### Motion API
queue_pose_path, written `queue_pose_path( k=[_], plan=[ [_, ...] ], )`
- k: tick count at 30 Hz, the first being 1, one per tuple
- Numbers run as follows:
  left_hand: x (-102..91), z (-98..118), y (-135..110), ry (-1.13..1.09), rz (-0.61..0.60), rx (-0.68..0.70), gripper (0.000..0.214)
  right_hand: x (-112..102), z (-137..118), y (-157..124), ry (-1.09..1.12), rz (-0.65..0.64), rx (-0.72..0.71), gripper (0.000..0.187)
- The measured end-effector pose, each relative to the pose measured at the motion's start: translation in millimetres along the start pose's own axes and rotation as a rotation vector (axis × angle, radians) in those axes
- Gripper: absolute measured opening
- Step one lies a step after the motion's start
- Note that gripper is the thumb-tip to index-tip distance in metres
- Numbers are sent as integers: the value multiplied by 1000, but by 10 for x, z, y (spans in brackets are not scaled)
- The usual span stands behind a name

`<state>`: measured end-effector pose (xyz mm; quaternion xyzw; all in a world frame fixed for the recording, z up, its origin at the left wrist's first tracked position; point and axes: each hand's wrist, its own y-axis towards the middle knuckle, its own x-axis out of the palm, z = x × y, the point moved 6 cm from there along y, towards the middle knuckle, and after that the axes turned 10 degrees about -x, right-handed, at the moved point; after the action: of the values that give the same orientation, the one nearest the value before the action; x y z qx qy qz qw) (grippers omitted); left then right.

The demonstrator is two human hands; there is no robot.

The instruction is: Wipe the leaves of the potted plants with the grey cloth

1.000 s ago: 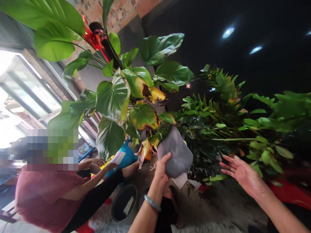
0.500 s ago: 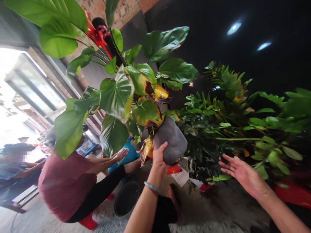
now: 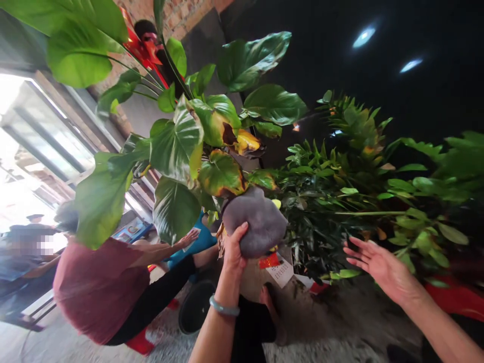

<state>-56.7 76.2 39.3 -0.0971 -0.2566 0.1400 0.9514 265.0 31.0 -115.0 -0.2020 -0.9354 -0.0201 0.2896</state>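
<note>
Cloth [image 3: 260, 219] sat in the left hand [image 3: 233, 250], thumb [image 3: 241, 231] over it probably for steadiness; the right hand [image 3: 383, 269] spread wide, empty.

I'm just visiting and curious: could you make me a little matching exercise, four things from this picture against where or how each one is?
Things:
1. cloth
2. bracelet
3. right hand
4. bucket

Places and states:
A. on the floor
B. fingers spread, holding nothing
C. gripped by the left hand
D. worn around the left wrist

Right pairs: 1-C, 2-D, 3-B, 4-A
</note>
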Motion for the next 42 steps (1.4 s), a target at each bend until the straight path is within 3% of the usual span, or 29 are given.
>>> queue_pose_path(
  k=[1,3,5,7,9,10,12,17,19,21,23,26,29,32,38,42],
  plan=[
    [56,-14,34,-5,1,23,41,30,-2,-11,2,-4,10,25],
    [78,-250,55,49,14,-1,43,79,-7,-34,-3,-11,31,24],
    [-22,-693,-10,152,34,-127,42,96,-13,-49,-19,-16,45,24],
    [-162,-1188,-167,231,-26,-337,41,78,-25,-53,-32,-16,40,24],
    [-309,-1481,-357,293,-77,-463,40,42,-42,-48,-30,-18,21,23],
    [-358,-1518,-434,305,-99,-491,40,19,-51,-44,-25,-14,11,23],
    [-388,-1366,-505,276,-106,-469,41,-28,-67,-36,-9,9,-7,23],
    [-93,-411,-247,62,-47,-137,46,-8,-63,-19,29,-20,-29,25],
    [33,-252,-107,31,-21,-21,46,41,-38,-24,26,-49,-22,28],
    [64,-386,-25,78,23,-18,46,88,-16,-38,15,-67,-13,29],
    [-13,-752,-39,188,53,-127,44,118,-6,-56,0,-76,-1,29],
    [-196,-1436,-271,344,-91,-425,38,106,-22,-67,-12,-68,14,28],
    [-347,-1775,-574,397,-264,-548,44,53,-55,-42,-8,-70,20,27],
    [-394,-1819,-739,406,-342,-594,44,-6,-72,-2,-4,-45,17,27],
    [-386,-1801,-853,327,-246,-589,40,9,-97,-10,-13,-10,17,23],
    [-363,-1885,-1064,396,-257,-622,37,-5,-146,-19,-35,-4,44,24]
  ],
)
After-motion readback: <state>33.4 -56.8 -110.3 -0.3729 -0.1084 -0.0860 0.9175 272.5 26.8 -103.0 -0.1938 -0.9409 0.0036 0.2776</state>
